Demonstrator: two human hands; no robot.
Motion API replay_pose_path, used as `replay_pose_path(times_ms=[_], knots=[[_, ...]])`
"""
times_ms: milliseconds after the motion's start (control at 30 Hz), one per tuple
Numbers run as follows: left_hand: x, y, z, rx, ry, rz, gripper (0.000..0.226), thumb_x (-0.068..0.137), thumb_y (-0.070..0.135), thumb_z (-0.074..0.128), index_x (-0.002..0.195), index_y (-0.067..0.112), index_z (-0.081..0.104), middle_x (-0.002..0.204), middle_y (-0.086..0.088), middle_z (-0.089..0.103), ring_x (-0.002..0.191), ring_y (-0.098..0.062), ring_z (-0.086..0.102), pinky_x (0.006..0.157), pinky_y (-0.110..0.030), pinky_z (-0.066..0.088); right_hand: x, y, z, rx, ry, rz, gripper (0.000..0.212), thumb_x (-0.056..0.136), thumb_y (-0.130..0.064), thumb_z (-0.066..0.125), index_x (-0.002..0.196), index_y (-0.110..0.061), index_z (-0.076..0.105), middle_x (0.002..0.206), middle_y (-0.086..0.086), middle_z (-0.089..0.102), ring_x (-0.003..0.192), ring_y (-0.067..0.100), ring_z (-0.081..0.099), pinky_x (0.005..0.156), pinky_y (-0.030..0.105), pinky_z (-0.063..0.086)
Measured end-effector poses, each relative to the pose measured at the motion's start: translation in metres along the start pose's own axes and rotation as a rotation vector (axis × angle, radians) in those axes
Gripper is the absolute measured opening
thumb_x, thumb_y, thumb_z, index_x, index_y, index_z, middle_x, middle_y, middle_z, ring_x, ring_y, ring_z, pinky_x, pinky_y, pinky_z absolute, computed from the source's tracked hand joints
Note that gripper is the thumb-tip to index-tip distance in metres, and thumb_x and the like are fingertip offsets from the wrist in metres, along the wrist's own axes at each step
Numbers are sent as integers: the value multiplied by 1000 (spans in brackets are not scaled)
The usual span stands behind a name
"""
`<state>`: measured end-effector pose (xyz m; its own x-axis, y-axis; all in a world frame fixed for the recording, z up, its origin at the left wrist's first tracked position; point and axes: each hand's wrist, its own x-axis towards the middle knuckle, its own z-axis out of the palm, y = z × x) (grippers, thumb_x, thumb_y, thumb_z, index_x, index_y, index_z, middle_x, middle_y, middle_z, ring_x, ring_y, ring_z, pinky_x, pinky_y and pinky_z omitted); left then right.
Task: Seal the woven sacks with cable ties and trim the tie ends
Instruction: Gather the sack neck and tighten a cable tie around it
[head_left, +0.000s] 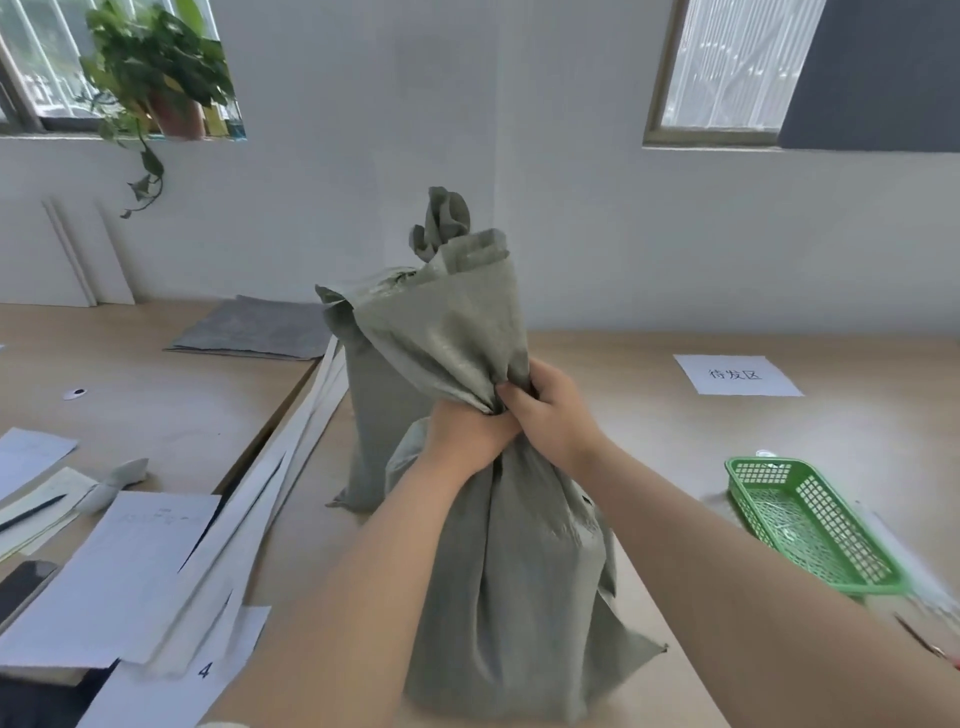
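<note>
A grey-green woven sack (514, 582) stands upright on the wooden table in front of me, its mouth bunched into a neck with the loose top flaring up above. My left hand (462, 441) and my right hand (545, 410) both grip that gathered neck, side by side and touching. A second grey-green sack (379, 395) stands right behind it, its top gathered and sticking up. No cable tie shows on either neck.
A green plastic basket (810, 525) lies to the right, with clear strips beside it. A white label sheet (737, 374) sits further back right. Papers (119, 577), white boards and a dark phone (23, 587) cover the left table. A potted plant (156, 67) stands on the windowsill.
</note>
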<state>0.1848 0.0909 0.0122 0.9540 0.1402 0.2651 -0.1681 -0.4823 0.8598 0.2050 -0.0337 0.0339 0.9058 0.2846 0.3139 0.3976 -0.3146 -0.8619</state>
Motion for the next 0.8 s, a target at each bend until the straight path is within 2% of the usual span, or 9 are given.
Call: replay_pose_path(times_ms=[67, 167, 267, 333, 400, 467, 533, 700, 800], knots=[[3, 11, 12, -16, -21, 25, 17, 83, 29, 71, 99, 26, 69, 96, 11, 70, 93, -4, 65, 78, -26, 54, -1, 4, -12, -30, 56, -22, 35, 80, -33, 52, 93, -4, 66, 93, 13, 71, 93, 27, 66, 81, 42, 52], [4, 25, 34, -27, -70, 19, 9, 87, 25, 69, 90, 33, 63, 88, 21, 63, 85, 7, 58, 67, -7, 45, -6, 14, -35, -57, 110, -44, 41, 78, -40, 50, 90, -3, 63, 92, 14, 67, 91, 28, 64, 80, 47, 53], [3, 39, 61, 2, -80, 35, 13, 91, 18, 65, 91, 30, 62, 84, 23, 58, 83, 1, 56, 64, -5, 40, -15, 27, -60, -49, 150, -54, 23, 83, -25, 54, 91, -5, 63, 90, 9, 69, 87, 22, 64, 76, 40, 52], [1, 51, 79, 8, -47, 51, 9, 90, 15, 65, 91, 25, 65, 85, 17, 63, 87, -6, 61, 69, -12, 45, -21, 35, -79, -19, 173, -60, 19, 86, -14, 57, 104, -11, 62, 96, 3, 70, 91, 17, 64, 79, 37, 51], [0, 64, 99, 16, -62, 61, 10, 91, 19, 64, 100, 19, 69, 95, 7, 69, 98, -13, 64, 77, -21, 51, -28, 46, -100, -10, 193, -56, 29, 84, -14, 59, 113, -17, 58, 100, 0, 69, 92, 19, 64, 81, 41, 53], [-2, 79, 120, 65, -90, 60, 21, 93, 24, 63, 112, 21, 68, 105, 8, 67, 102, -11, 61, 73, -8, 45, -34, 57, -125, -15, 201, -46, 30, 81, -21, 59, 111, -19, 57, 95, 1, 68, 86, 20, 63, 78, 44, 53], [-1, 94, 142, 99, -87, 41, 22, 95, 24, 60, 116, 21, 67, 100, 11, 61, 97, -9, 57, 65, -3, 39, -42, 67, -150, -24, 201, -35, 28, 80, -25, 58, 107, -19, 57, 90, 3, 67, 80, 18, 61, 76, 43, 52], [-2, 130, 198, 141, -84, 57, 25, 93, 27, 62, 118, 23, 65, 110, -1, 67, 107, -23, 62, 90, -39, 53, -55, 90, -216, -61, 217, -46, 20, 83, -21, 64, 103, -22, 60, 85, 0, 68, 81, 16, 63, 76, 41, 52], [-6, 148, 229, 152, -45, 48, 29, 91, 33, 63, 119, 26, 66, 113, -2, 70, 109, -25, 63, 92, -44, 54, -62, 104, -256, -92, 212, -39, 17, 81, -24, 65, 97, -24, 62, 84, -6, 70, 81, 9, 67, 75, 39, 55]])
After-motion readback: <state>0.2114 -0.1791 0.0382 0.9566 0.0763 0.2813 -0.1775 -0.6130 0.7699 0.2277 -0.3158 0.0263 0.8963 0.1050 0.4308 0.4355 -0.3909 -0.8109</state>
